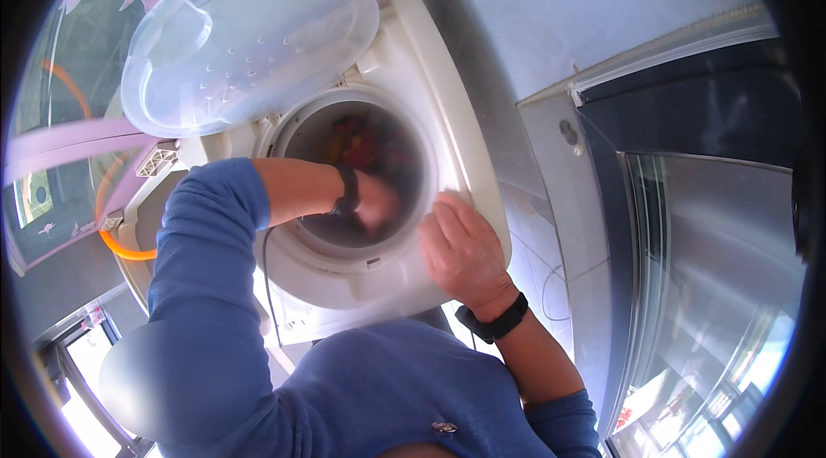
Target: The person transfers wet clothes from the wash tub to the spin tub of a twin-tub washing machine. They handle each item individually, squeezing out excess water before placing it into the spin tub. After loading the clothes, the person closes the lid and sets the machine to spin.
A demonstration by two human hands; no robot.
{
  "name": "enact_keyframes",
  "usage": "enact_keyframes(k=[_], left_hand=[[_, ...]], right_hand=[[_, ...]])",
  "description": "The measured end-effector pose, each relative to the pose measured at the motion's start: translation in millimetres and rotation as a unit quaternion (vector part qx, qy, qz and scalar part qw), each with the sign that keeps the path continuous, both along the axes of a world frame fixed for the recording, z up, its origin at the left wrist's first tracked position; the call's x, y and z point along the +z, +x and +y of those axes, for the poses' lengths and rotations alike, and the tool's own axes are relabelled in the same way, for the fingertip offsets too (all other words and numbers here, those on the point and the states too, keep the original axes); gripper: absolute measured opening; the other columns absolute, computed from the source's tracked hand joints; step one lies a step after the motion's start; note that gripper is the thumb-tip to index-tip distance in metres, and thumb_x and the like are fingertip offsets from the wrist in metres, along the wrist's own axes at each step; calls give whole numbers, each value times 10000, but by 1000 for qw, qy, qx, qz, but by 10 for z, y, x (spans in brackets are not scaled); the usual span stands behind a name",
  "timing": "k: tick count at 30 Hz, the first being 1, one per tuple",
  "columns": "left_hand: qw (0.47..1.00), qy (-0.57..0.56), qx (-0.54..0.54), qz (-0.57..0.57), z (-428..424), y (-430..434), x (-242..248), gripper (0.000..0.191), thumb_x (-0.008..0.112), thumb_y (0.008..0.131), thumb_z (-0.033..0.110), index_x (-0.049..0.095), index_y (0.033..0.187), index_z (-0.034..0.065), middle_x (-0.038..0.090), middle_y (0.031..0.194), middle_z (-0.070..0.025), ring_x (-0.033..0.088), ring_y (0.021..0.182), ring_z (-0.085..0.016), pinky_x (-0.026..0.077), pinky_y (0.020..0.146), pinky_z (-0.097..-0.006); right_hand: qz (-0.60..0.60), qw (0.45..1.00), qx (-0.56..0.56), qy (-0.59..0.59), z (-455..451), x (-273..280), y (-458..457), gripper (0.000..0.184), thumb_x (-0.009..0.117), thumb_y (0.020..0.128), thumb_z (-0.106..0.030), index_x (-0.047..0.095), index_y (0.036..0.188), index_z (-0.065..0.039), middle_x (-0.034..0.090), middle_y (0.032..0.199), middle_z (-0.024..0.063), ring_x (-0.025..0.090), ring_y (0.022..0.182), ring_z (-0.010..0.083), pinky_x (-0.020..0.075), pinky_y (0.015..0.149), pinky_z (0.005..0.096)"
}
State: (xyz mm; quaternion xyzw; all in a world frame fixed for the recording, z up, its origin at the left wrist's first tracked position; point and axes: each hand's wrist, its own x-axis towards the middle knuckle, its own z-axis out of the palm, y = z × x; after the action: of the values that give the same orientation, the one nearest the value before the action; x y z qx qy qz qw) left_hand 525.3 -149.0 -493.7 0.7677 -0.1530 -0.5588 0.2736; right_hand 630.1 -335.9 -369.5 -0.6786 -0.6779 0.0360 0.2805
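Note:
My left hand [377, 201] is blurred and reaches down into the round tub [332, 242] of a top-loading spin dryer or washing machine. Dark cloth with red and yellow parts [353, 142] lies inside; whether the hand holds any of it cannot be made out. With its fingers curled together, my right hand [463, 251] rests on the machine's white plastic top [348, 287], just right of the tub opening. Its thumb and whatever may be under the fingers are hidden. A translucent oval plastic lid [258, 48] with small holes stands raised behind the opening.
A purple-edged transparent cover [77, 142] with flower prints stands raised at left. An orange hose [132, 254] runs near it. A thin cable [270, 290] hangs over the machine's front. A wall [606, 0] and a dark-framed glass door or window [710, 213] lie to the right.

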Motion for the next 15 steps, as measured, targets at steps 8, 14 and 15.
enact_keyframes(k=[8, 14, 15], left_hand=[[984, -13, 104, -147, 200, -144, -86, 575, 623, 804, 43, 504, 1363, 109, 524, 1298, -231, 571, 1137, -425, 505, 923, -511], [940, 242, 197, -137, 286, 161, -367, 494, 570, 753, 31, 632, 1236, 113, 614, 1193, -214, 590, 1070, -437, 527, 876, -505], [940, 248, 214, -94, 355, 214, -480, 475, 568, 742, 38, 657, 1204, 102, 632, 1167, -214, 593, 1057, -439, 530, 867, -500]], right_hand=[[-19, 1000, 1, -2, 6, 14, -4, 50, 635, 758, -33, 602, 796, -26, 613, 950, 126, 611, 1038, 275, 519, 892, 360], [-31, 999, 5, -9, 5, 12, 2, 48, 635, 766, -41, 616, 808, -30, 621, 966, 124, 611, 1051, 272, 514, 911, 361], [-35, 999, 6, -8, 7, 12, 2, 47, 634, 767, -42, 617, 809, -30, 622, 968, 124, 611, 1054, 272, 513, 914, 361]])
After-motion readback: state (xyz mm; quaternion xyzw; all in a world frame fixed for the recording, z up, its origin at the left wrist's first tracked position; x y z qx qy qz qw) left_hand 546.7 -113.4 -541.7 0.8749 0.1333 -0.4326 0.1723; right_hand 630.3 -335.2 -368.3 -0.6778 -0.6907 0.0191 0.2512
